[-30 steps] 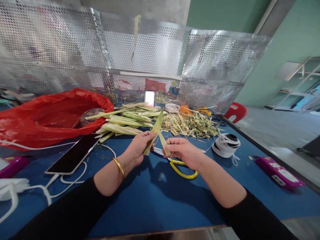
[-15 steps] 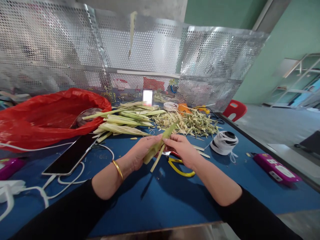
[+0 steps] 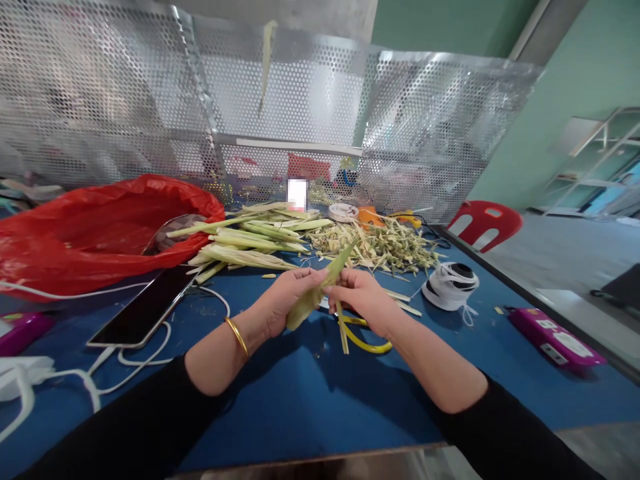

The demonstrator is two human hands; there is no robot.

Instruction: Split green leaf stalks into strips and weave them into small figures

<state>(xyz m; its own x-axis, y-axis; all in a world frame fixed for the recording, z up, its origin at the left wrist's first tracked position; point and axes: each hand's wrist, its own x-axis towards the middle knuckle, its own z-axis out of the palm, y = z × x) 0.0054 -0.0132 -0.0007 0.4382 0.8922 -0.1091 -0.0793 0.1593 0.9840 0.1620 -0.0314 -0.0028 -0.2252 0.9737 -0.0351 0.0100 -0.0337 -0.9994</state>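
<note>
A pale green leaf, like a corn husk (image 3: 303, 309), slants between my two hands above the table. My left hand (image 3: 285, 300) is closed on it, thumb along its upper face. Close beside, my right hand (image 3: 361, 297) pinches a thin pale strip (image 3: 343, 330) whose loose end hangs toward me. The fingers of my right hand also touch the leaf's edge, and their tips are partly hidden. Below that hand lies a tool with yellow loop handles (image 3: 373, 347), probably scissors, its front part covered.
Several long stalks or husks (image 3: 250, 243) lie behind my hands, beside a heap of shredded strips (image 3: 385, 243). A red plastic bag (image 3: 100, 227) and a tablet-like device (image 3: 145, 307) with white cables are left. White string spool (image 3: 451, 287) and purple pack (image 3: 555, 337) sit right.
The thin strip in my right hand has swung to the right, away from the leaf's lower edge. My left hand keeps hold of the leaf. A red chair at the right has shifted rightward.
</note>
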